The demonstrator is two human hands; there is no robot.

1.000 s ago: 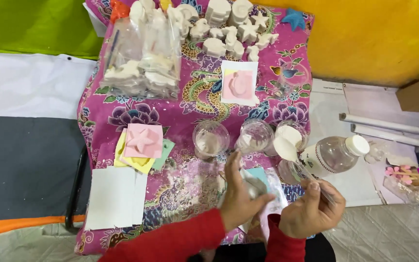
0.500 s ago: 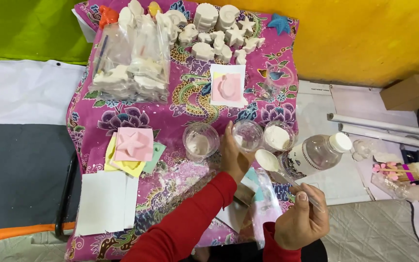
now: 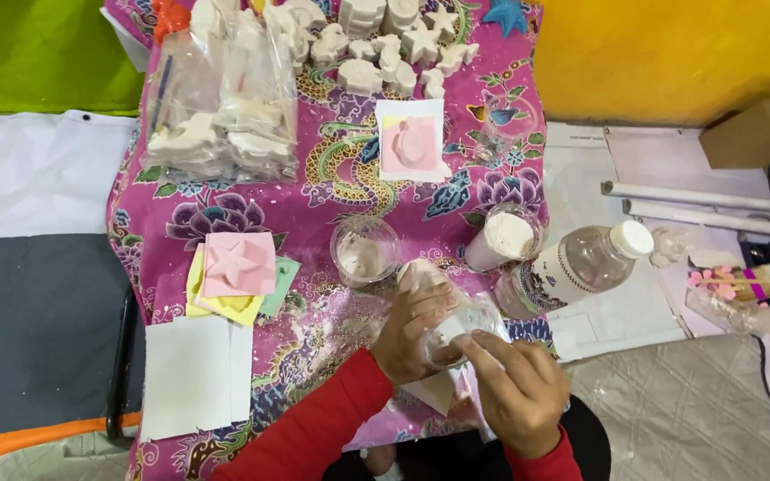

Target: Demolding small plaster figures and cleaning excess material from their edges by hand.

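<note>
Item: one clear plastic cup (image 3: 456, 325), near the worktop's (image 3: 314, 200) front edge, clamped in my left hand (image 3: 412, 334); my right hand (image 3: 519, 392) pinches its rim. Two further cups (image 3: 365, 251) behind.

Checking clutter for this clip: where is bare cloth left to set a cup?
Free: cloth between the bagged casts, pink star mould and empty cup. Crowded: right edge, where powder cup, bottle and both hands bunch.
</note>
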